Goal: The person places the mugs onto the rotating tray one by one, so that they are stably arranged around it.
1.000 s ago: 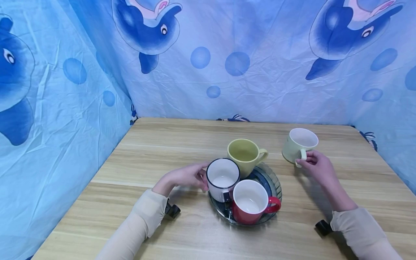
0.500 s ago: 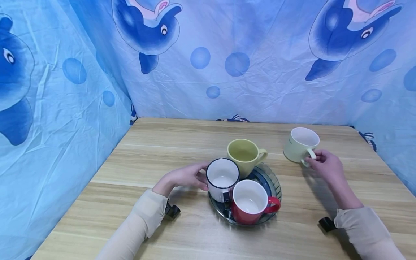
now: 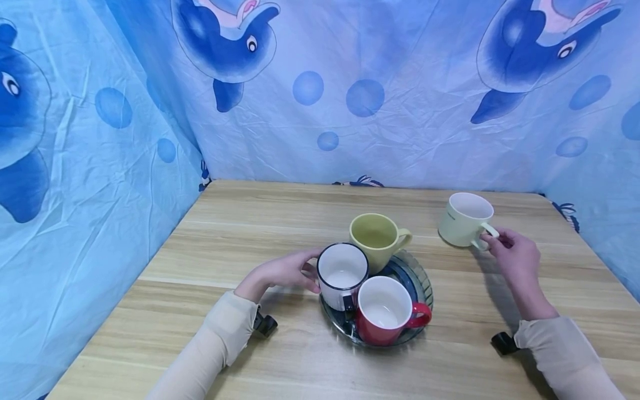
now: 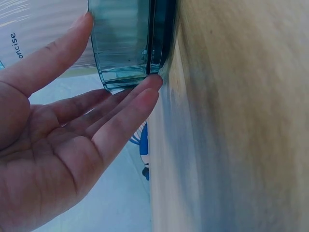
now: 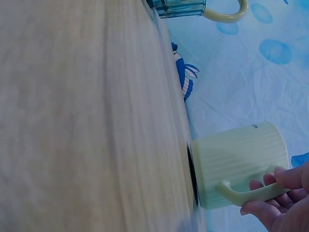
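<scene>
My right hand [image 3: 516,258] pinches the handle of a pale green mug [image 3: 462,225], white inside. In the right wrist view the same pale green mug [image 5: 241,164] is ribbed, and my thumb and fingers hold its handle. The mug stands upright at the table's far right; whether its base touches is hard to tell. At centre, my left hand [image 3: 290,272] rests beside a glass dish [image 3: 424,278] and a black-rimmed white mug [image 3: 332,291]. In the left wrist view its fairly straight fingers touch the side of the glass dish [image 4: 123,43], thumb at the rim.
A red mug [image 3: 372,328] with a white inside stands in the dish, handle to the right. Behind it, a yellow-green mug [image 3: 372,250] sits at the dish's far side. The wooden table [image 3: 175,333] reaches back to a blue dolphin-print curtain [image 3: 425,150].
My right hand has shifted rightward and slightly away with the pale green mug. The mug has turned so its handle points more to the right. My left hand stays in place.
</scene>
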A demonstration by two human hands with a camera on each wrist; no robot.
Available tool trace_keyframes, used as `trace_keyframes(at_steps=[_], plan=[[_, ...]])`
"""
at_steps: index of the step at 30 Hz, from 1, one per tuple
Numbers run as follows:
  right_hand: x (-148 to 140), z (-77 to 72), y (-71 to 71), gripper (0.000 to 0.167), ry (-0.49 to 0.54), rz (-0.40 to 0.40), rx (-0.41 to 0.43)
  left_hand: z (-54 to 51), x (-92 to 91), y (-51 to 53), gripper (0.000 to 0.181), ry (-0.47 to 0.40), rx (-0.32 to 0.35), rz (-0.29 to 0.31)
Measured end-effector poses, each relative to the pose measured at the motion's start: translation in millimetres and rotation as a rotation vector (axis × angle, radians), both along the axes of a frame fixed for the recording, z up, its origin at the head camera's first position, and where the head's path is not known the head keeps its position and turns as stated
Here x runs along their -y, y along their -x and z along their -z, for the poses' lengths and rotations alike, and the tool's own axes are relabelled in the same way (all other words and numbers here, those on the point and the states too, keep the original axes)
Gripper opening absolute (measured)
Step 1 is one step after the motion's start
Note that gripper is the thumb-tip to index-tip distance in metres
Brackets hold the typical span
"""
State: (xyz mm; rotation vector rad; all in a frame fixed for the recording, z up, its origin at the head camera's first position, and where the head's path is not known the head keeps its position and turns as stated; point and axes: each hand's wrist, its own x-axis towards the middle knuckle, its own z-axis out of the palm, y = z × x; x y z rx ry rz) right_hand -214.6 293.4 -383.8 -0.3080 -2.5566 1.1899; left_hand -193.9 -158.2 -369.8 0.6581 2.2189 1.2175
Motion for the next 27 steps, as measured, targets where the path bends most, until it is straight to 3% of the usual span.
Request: trace_keyframes(at_steps=[5, 15, 21, 27], plan=[[-0.1, -2.7, 0.1, 0.043, -0.015, -0.013, -0.018, -1.3, 0.4, -0.1, 0.085, -0.004, -0.020, 0.009], [10.8, -10.3, -4.3, 0.040, 0.069, -0.129, -0.002, -0.4, -0.1, 0.3, 0.084, -0.007, -0.021, 0.020], [12.8, -10.6, -5.8, 0.041, 0.095, -0.131, 0.005, 0.0, -1.0, 0.4, 0.084, -0.007, -0.020, 0.020], [12.7, -11.4, -6.7, 0.043, 0.150, -0.118, -0.044, -0.3, -1.0, 0.1, 0.084, -0.005, -0.021, 0.020]])
